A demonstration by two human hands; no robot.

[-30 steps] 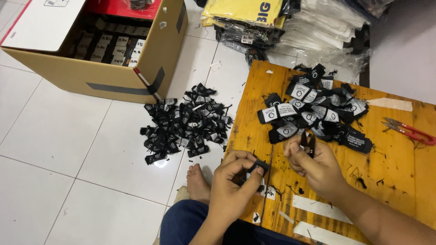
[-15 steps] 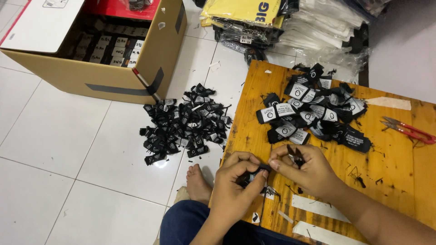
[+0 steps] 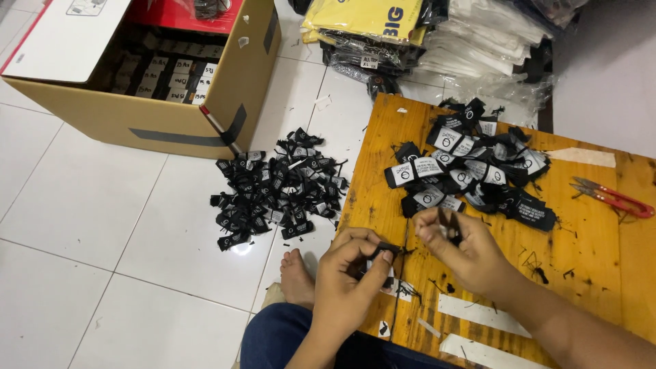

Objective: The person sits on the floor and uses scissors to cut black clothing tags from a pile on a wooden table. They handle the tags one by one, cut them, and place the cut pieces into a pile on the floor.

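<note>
My left hand (image 3: 350, 277) pinches a small black fabric label (image 3: 387, 250) at the near left edge of the low orange wooden table (image 3: 594, 232). My right hand (image 3: 459, 250) is just to its right, fingers closed on another small black label piece (image 3: 449, 227). A thin black thread (image 3: 404, 273) hangs down between the two hands. Behind my hands lies a pile of black labels with white print (image 3: 471, 174) on the table. A second heap of black labels (image 3: 277, 195) lies on the white floor tiles to the left.
Red thread snips (image 3: 613, 197) rest at the table's right side. An open cardboard box (image 3: 147, 75) with stacked small packets stands at back left. Bagged yellow and white garments (image 3: 437, 34) are piled behind the table. My bare foot (image 3: 297, 277) rests beside the table.
My right hand has come down and toward my left hand, from near the label pile to the table's near edge. My left hand has stayed in place on its label.
</note>
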